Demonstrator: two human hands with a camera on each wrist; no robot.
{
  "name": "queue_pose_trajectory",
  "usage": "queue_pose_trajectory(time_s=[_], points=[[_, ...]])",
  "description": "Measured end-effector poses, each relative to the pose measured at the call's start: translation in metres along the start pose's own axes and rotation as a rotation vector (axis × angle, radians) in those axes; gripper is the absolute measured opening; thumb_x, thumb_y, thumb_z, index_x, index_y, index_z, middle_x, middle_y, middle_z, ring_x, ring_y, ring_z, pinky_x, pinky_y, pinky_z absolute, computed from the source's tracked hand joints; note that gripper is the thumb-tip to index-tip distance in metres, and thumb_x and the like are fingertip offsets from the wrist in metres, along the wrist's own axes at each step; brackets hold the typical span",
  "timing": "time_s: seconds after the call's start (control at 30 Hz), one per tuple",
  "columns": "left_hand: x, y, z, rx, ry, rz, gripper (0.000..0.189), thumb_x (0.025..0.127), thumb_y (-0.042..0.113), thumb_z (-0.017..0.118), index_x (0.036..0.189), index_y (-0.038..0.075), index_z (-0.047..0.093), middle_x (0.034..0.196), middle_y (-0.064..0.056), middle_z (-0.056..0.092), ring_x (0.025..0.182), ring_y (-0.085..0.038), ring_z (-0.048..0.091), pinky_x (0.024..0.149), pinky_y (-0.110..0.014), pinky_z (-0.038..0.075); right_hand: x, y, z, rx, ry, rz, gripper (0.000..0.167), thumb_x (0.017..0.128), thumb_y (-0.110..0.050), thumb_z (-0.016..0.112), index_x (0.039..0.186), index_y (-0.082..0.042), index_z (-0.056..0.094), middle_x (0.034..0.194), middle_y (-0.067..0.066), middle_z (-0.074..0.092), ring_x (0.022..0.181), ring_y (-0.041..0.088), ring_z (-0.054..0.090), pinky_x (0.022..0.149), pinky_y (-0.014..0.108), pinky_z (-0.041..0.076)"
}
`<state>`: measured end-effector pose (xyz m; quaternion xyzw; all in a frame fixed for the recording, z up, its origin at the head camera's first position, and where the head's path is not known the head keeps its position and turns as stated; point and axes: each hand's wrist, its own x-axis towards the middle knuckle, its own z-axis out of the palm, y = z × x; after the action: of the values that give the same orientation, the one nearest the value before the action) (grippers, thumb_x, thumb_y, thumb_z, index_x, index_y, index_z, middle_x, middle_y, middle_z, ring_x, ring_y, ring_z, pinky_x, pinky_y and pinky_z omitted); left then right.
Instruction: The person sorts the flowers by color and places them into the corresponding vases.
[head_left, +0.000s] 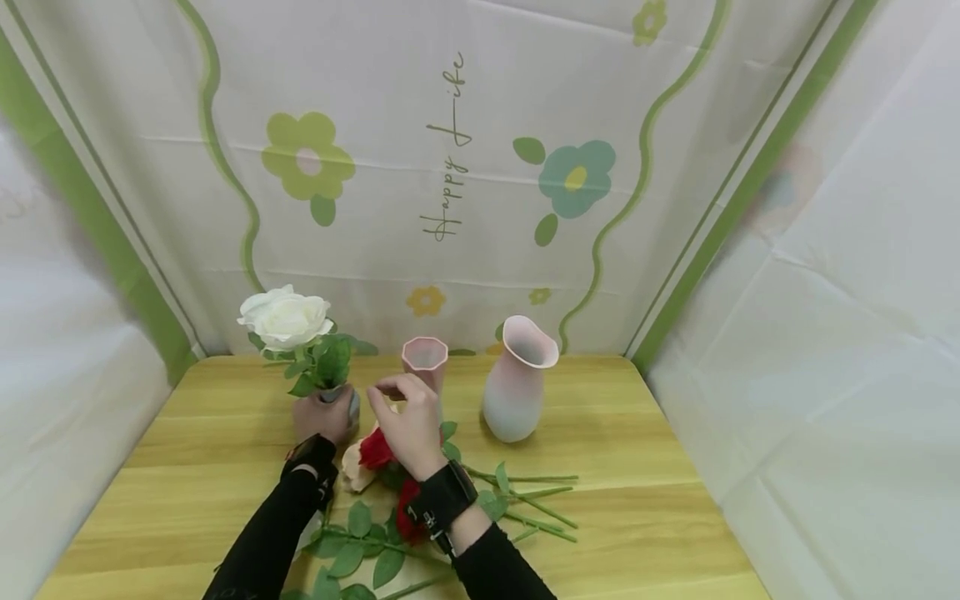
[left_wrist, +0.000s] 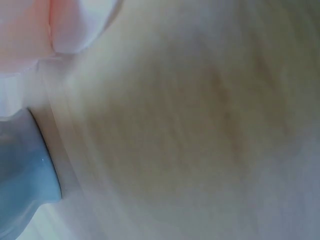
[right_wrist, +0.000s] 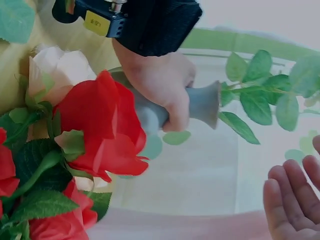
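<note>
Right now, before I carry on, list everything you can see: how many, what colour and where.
Table: one, yellowish wood, beneath everything
Printed cloth: count unclear, white with green trim, behind and beside the table
Blue-grey vase: one, blue-grey, left
White rose: one, white, in the blue-grey vase
Narrow vase: one, pink, middle
Wide-mouthed vase: one, pink above, pale blue-grey below, right
Red roses: at least two, red, front middle
Cream rose: at least one, cream, beside the red roses
Leafy stems: several, green, across the front
Wrist devices: two, black, one per wrist
Sleeves: two, black, on the arms
Left hand: one, bare, gripping the blue-grey vase
Right hand: one, bare, before the narrow vase
</note>
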<state>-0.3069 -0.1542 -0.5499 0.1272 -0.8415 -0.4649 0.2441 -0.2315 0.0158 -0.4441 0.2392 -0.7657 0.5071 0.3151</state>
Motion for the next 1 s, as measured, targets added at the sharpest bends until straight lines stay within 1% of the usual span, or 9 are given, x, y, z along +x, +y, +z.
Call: queue_pose_trajectory(time_s=[0.1,0.17,0.23,0.3,0.4,0.57,0.73,0.83,1.0], points=[[-0.002,-0.001,0.000,0.006,-0.010,-0.009,0.040,0.090,0.037,0.066,0.095,-0.003,0.070,0.088,-0.023,0.069,0.087,-0.037,0.064,0.083,-0.049,0.049,-0.004,-0.002,-0.006,0.047,-0.015,0.041,0.009,0.095,-0.015,0.068,0.098,-0.007,0.071,0.093,0.002,0.067,0.084,0.014,0.064,0.075,0.027,0.055],[-0.004,-0.001,-0.001,0.002,-0.010,-0.017,0.041,0.091,0.037,0.066,0.093,-0.003,0.070,0.086,-0.023,0.069,0.085,-0.038,0.064,0.082,-0.049,0.049,-0.006,-0.003,-0.011,0.079,-0.026,0.068,0.010,0.095,-0.014,0.068,0.101,-0.007,0.070,0.094,0.002,0.066,0.083,0.014,0.065,0.073,0.028,0.055],[-0.005,-0.001,-0.001,0.004,-0.012,-0.027,0.040,0.091,0.038,0.065,0.086,-0.002,0.069,0.080,-0.021,0.068,0.081,-0.037,0.063,0.080,-0.049,0.049,-0.007,-0.004,-0.016,0.104,-0.038,0.095,0.011,0.095,-0.013,0.067,0.103,-0.006,0.069,0.095,0.004,0.066,0.081,0.015,0.065,0.072,0.029,0.056],[-0.005,0.000,-0.001,0.007,-0.013,-0.037,0.042,0.091,0.038,0.064,0.074,-0.001,0.065,0.070,-0.019,0.066,0.074,-0.036,0.062,0.074,-0.047,0.048,-0.007,-0.005,-0.021,0.107,-0.041,0.106,0.012,0.096,-0.012,0.067,0.105,-0.005,0.068,0.096,0.005,0.066,0.081,0.015,0.065,0.072,0.029,0.056],[-0.003,0.000,0.001,0.006,-0.007,-0.034,0.043,0.091,0.037,0.064,0.066,0.002,0.059,0.063,-0.016,0.064,0.070,-0.034,0.061,0.071,-0.045,0.047,-0.007,-0.005,-0.029,0.100,-0.043,0.113,0.013,0.096,-0.013,0.066,0.106,-0.005,0.068,0.097,0.005,0.066,0.083,0.014,0.065,0.075,0.028,0.055],[0.002,-0.003,0.003,-0.007,0.004,-0.004,0.037,0.091,0.036,0.064,0.074,0.003,0.063,0.071,-0.017,0.067,0.077,-0.034,0.062,0.077,-0.048,0.049,-0.005,-0.003,-0.040,0.083,-0.028,0.108,0.013,0.097,-0.012,0.065,0.108,-0.004,0.067,0.098,0.006,0.066,0.086,0.015,0.064,0.077,0.027,0.054],[0.002,-0.005,0.005,-0.010,0.011,0.004,0.039,0.091,0.036,0.064,0.070,0.003,0.061,0.064,-0.015,0.064,0.070,-0.033,0.061,0.072,-0.046,0.048,-0.006,0.000,-0.045,0.065,-0.022,0.116,0.016,0.096,-0.012,0.066,0.107,-0.001,0.068,0.097,0.006,0.066,0.085,0.016,0.065,0.076,0.026,0.055],[0.001,-0.004,0.004,-0.005,0.014,0.010,0.038,0.091,0.034,0.065,0.069,0.004,0.060,0.061,-0.013,0.062,0.067,-0.032,0.060,0.069,-0.044,0.046,-0.010,0.000,-0.046,0.053,-0.037,0.100,0.014,0.097,-0.012,0.065,0.106,-0.003,0.068,0.097,0.005,0.066,0.085,0.014,0.065,0.075,0.026,0.055],[0.000,0.001,0.001,-0.015,0.012,0.023,0.034,0.092,0.031,0.065,0.075,0.002,0.063,0.066,-0.015,0.063,0.068,-0.033,0.059,0.070,-0.045,0.045,-0.020,0.001,-0.049,0.031,-0.085,0.087,0.010,0.096,-0.012,0.065,0.105,-0.008,0.068,0.097,0.003,0.066,0.082,0.011,0.065,0.072,0.025,0.055]])
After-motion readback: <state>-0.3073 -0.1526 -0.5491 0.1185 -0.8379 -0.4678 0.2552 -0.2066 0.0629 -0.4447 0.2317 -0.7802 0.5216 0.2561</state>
